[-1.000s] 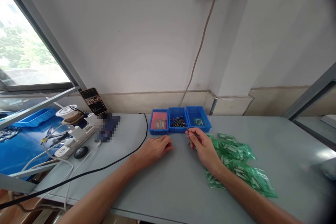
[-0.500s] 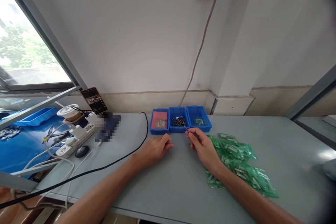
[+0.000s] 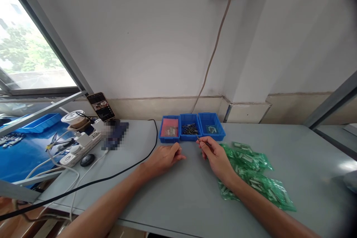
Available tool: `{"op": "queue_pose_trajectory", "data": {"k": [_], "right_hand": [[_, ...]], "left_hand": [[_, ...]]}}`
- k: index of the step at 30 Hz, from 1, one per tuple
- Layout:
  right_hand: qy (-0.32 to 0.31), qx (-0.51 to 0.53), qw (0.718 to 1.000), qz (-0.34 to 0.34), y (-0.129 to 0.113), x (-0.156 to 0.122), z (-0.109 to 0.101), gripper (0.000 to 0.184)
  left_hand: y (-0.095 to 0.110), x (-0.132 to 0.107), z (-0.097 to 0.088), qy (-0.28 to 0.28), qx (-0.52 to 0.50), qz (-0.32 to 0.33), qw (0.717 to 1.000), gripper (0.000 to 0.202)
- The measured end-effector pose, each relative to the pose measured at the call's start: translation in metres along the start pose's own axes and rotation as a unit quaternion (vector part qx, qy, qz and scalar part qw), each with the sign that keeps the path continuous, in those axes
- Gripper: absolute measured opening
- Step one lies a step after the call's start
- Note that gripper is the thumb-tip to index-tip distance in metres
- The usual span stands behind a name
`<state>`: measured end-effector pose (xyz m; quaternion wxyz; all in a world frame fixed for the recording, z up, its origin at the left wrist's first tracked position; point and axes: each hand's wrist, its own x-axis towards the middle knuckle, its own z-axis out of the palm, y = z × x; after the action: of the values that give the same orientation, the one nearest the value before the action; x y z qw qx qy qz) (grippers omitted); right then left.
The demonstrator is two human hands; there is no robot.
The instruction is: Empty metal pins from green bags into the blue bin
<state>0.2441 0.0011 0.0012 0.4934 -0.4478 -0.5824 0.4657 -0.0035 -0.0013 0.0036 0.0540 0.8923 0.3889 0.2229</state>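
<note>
My right hand (image 3: 215, 155) rests on the grey table (image 3: 181, 189) just in front of three small blue bins. Its thumb and forefinger are pinched on a thin metal pin (image 3: 198, 138) that points toward the middle bin (image 3: 189, 130), which holds dark pins. My left hand (image 3: 164, 158) lies on the table with its fingers loosely curled, in front of the left bin (image 3: 169, 130), which has a pink lining and small parts. The right bin (image 3: 211, 129) holds a few small pieces. A heap of green plastic bags (image 3: 252, 176) lies under and beside my right wrist.
A black cable (image 3: 119, 173) crosses the table at the left. Beyond it are a white power strip (image 3: 79, 147), a propped phone (image 3: 100, 106), a dark round object (image 3: 87, 160) and a blue surface (image 3: 22, 154). A wall rises close behind the bins.
Both hands have stayed almost still. The view has shifted slightly.
</note>
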Motion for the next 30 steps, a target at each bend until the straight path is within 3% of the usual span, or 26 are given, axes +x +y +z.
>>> {"op": "queue_pose_trajectory", "data": {"k": [9,18,30], "right_hand": [[0.007,0.008,1.0,-0.002,-0.001,0.0,0.0,0.037],[0.025,-0.07,0.996,-0.055,-0.007,-0.004,-0.001,0.023],[0.015,-0.089,0.994,-0.058,-0.01,-0.007,0.0,0.017]], "left_hand": [[-0.004,-0.002,0.004,0.01,-0.002,0.001,1.0,0.044],[-0.001,0.0,0.0,-0.006,-0.027,-0.021,0.999,0.036],[-0.002,-0.002,0.006,0.001,-0.049,-0.018,0.999,0.024]]}}
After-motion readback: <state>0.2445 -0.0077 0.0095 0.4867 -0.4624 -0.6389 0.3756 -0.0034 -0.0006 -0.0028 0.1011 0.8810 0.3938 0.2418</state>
